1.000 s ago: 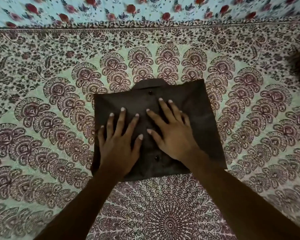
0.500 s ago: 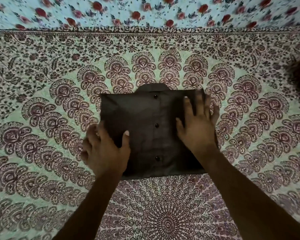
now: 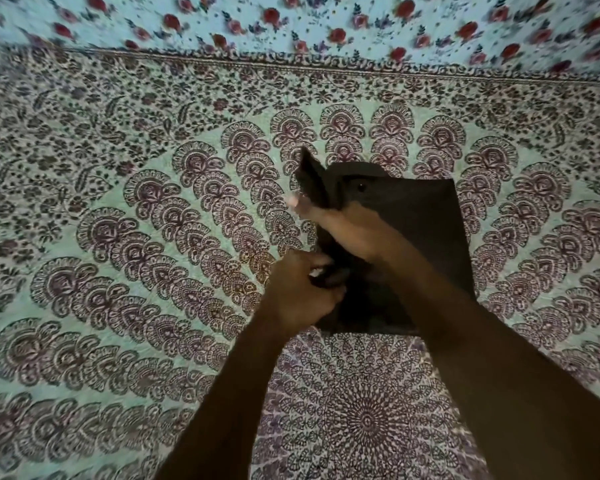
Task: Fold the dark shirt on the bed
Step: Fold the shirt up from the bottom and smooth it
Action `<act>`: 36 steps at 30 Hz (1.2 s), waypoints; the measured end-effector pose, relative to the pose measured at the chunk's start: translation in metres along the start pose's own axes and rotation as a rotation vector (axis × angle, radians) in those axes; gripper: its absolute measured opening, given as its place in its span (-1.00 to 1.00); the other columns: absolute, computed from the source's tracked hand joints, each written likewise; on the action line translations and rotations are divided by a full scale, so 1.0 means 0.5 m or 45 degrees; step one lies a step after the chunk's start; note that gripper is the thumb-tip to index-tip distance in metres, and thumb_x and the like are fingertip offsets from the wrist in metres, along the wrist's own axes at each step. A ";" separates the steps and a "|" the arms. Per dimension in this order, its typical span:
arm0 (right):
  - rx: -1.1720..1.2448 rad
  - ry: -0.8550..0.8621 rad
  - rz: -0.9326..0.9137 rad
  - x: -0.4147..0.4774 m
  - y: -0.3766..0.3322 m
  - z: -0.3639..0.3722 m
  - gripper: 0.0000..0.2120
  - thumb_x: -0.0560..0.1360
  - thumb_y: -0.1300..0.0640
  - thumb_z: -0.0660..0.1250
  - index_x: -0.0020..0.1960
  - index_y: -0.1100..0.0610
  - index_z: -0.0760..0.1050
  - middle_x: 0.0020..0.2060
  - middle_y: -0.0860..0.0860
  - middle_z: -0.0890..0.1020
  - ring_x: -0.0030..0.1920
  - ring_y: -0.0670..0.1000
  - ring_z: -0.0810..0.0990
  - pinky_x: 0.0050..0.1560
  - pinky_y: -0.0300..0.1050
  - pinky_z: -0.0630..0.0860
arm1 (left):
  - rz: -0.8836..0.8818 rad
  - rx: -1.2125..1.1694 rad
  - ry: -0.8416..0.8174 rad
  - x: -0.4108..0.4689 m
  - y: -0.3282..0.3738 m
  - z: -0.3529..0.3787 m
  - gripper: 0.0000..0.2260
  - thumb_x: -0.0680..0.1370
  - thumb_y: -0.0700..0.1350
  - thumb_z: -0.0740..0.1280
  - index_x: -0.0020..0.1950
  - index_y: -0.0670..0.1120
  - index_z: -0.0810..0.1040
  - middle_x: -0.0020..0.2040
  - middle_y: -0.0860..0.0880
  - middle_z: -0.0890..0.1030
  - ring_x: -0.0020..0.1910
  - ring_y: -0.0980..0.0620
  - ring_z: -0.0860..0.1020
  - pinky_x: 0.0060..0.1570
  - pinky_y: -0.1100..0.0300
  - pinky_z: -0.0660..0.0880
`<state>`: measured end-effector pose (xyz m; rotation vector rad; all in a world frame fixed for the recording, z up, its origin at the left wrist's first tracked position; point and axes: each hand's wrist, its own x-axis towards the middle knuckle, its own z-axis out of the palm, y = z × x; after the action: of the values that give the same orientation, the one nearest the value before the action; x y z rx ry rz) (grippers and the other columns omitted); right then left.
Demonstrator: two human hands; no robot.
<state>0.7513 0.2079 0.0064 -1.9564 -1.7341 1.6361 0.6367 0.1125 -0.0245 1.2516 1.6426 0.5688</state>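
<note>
Your left hand (image 3: pixel 302 289) curls round the near left edge of the folded dark button-up fabric shirt (image 3: pixel 419 233), which lies on the maroon-and-green printed bed (image 3: pixel 118 244). Your right hand (image 3: pixel 340 226) reaches across and grips its raised far-left edge.

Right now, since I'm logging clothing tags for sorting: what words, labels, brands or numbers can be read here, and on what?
None can be read.
The dark button-up shirt shows a plain button and no visible tag or print; its raised left edge is blurred.
The green mandala-printed bedspread and the blue rose-patterned cloth carry only ornament, no lettering.
</note>
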 end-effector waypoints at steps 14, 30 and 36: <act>0.297 0.334 -0.300 -0.219 0.038 -0.053 -0.68 0.34 0.25 0.61 0.07 0.18 0.66 -0.05 0.04 0.77 -0.03 0.04 0.76 0.04 0.07 0.71 | -0.141 -0.927 0.408 -0.198 -0.052 0.010 -0.85 0.68 -0.07 0.28 0.17 0.05 0.63 0.28 0.00 0.64 0.27 -0.04 0.59 -0.03 0.12 0.52; 0.763 -0.232 -0.720 -0.649 -0.112 0.234 -0.50 0.37 0.52 0.44 0.30 0.39 0.54 0.20 0.19 0.70 0.18 0.15 0.71 0.14 0.02 0.68 | -0.349 -1.929 0.086 -0.528 -0.262 -0.133 -0.50 0.70 0.03 0.05 0.01 -0.13 0.77 0.08 -0.15 0.74 0.01 -0.17 0.73 -0.04 -0.03 0.65; 0.882 -0.242 -0.660 -0.749 -0.128 0.434 -0.49 0.34 0.46 0.46 0.28 0.32 0.56 0.18 0.18 0.71 0.17 0.16 0.71 0.14 0.04 0.68 | -0.323 -1.718 0.109 -0.727 -0.431 -0.293 -0.68 0.61 -0.08 0.24 0.25 -0.13 0.68 0.31 -0.18 0.64 0.21 -0.19 0.66 0.04 -0.04 0.67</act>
<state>0.6271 -0.1683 0.1921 -0.9825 -1.2927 1.8887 0.4117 -0.2725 0.0129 0.0220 1.0146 1.2597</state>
